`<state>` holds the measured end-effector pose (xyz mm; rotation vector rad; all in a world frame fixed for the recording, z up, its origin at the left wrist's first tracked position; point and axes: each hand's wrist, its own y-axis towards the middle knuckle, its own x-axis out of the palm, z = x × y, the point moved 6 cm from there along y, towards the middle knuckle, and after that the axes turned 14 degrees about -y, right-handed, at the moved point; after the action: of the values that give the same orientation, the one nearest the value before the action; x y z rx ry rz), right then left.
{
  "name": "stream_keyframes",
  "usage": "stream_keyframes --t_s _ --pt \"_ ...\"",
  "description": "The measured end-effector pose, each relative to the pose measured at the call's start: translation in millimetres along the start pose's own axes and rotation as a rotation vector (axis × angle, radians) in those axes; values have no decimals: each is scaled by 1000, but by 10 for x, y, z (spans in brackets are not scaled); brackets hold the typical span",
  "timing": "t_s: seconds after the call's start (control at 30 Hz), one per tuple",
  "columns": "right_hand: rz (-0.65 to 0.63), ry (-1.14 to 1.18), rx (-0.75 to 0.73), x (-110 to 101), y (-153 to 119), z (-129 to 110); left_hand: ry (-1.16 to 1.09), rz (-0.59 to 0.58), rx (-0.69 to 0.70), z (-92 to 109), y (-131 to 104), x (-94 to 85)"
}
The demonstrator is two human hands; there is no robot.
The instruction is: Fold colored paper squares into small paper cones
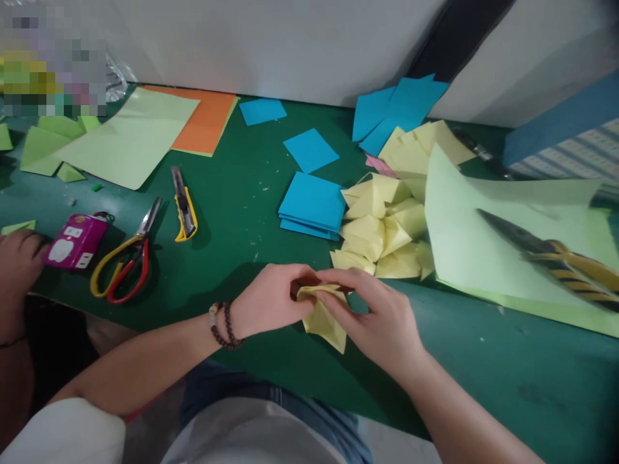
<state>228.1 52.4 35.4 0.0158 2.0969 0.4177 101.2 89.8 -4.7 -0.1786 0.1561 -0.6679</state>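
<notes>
A partly folded yellow paper (326,322) is held between my two hands near the table's front edge. My left hand (275,296), with beaded bracelets at the wrist, is closed on its left side. The thumb and fingers of my right hand (382,316) pinch its upper right edge. Just beyond my hands lies a pile of folded yellow papers (382,225). To the left of that pile is a stack of blue squares (312,200), with a loose blue square (311,150) behind it.
Red-and-yellow scissors (130,261), a yellow cutter (184,206) and a purple box (77,241) lie left. Another person's hand (22,258) rests at the far left. Dark-bladed scissors (546,251) lie on green sheets (464,225) at right. A wall (242,45) stands behind.
</notes>
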Motion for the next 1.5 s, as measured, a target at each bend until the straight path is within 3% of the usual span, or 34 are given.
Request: stream_keyframes --t_s 0.1,0.3,0.4,0.57,0.8,1.0,1.27,1.5 --pt "-12 84 35 4 -3 39 8 26 -8 -11 1 -39" --pt "78 389 346 -49 -40 269 -152 241 -11 -9 24 -242" --pt "34 406 365 -16 -55 278 -211 280 -17 -12 37 -280" --pt "-39 323 361 35 -59 281 -226 206 -34 -31 47 -225" --pt "-40 192 368 26 -17 290 -350 82 -76 -38 39 -101" --pt "-29 117 335 26 -25 272 -319 90 -62 8 30 -102" --pt "-115 320 360 135 -41 241 32 209 142 142 -40 -141" --pt "-48 154 339 137 -46 222 -23 175 99 113 -37 -107"
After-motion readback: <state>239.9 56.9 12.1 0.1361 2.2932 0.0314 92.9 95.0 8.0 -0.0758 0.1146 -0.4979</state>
